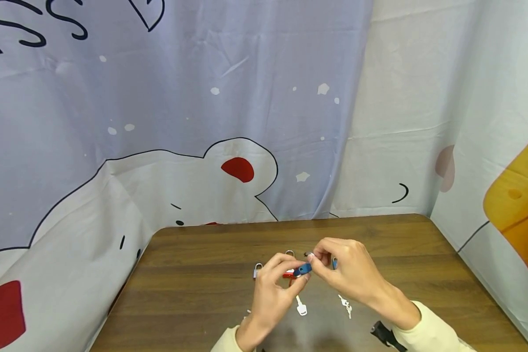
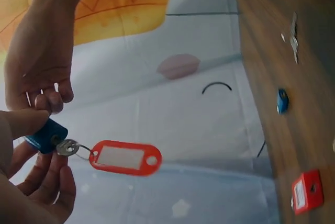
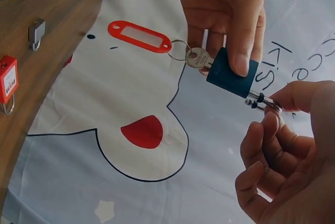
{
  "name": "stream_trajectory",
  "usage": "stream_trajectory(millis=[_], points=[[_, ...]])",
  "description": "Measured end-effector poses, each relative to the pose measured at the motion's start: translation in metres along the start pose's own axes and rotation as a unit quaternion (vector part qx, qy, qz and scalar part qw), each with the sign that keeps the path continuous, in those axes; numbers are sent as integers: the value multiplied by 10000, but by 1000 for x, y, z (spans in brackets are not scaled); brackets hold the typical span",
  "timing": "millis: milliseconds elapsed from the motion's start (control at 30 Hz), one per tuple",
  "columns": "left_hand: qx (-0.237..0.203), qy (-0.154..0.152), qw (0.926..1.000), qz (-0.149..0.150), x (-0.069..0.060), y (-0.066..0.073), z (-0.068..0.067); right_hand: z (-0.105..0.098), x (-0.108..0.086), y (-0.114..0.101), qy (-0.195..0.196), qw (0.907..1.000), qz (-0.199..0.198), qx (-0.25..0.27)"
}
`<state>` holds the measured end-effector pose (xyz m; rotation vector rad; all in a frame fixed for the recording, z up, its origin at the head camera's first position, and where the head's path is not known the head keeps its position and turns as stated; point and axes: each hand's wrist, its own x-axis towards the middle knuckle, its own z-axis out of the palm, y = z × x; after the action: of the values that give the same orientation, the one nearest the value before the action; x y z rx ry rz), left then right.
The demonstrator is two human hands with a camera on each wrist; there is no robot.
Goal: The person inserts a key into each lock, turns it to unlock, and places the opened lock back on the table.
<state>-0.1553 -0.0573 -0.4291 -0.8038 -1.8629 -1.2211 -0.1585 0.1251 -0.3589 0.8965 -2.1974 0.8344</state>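
**Key is in one blue lock, three more locks wait on the worktop**

Your left hand (image 1: 270,286) holds the blue lock (image 3: 225,72) up over the worktop (image 1: 180,293). A key (image 3: 199,58) is in the end of it, and a red tag (image 2: 125,157) is joined to the key by a ring (image 3: 179,49). Your right hand (image 1: 352,269) pinches the metal loop (image 3: 268,101) at the other end.

So putting the key in looks done for this lock. I can't tell if the loop is popped open, because your right hand hides part of it. The red lock (image 2: 309,191), the grey lock (image 3: 36,29) and a second blue lock (image 2: 282,101) lie apart from your hands. I see no key in them, so they look like the part that is left. Some loose keys (image 1: 345,304) lie there too.

The worktop is brown wood with dark stripes and round back corners. Big cloth (image 1: 264,73) hangs behind it and beside it. The cloth is lilac and white, with white spots, red patches and a big orange shape (image 1: 523,205) on the right.
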Motion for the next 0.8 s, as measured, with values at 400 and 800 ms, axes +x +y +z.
stream_trajectory(millis=[400, 800], points=[[1120, 94, 9876, 1096, -1, -2, -1, -1, -7, 3, -725, 9833, 1507, 718], [1798, 584, 9498, 2491, 7, -7, -5, -4, -15, 11, -1720, 9102, 2514, 2808]])
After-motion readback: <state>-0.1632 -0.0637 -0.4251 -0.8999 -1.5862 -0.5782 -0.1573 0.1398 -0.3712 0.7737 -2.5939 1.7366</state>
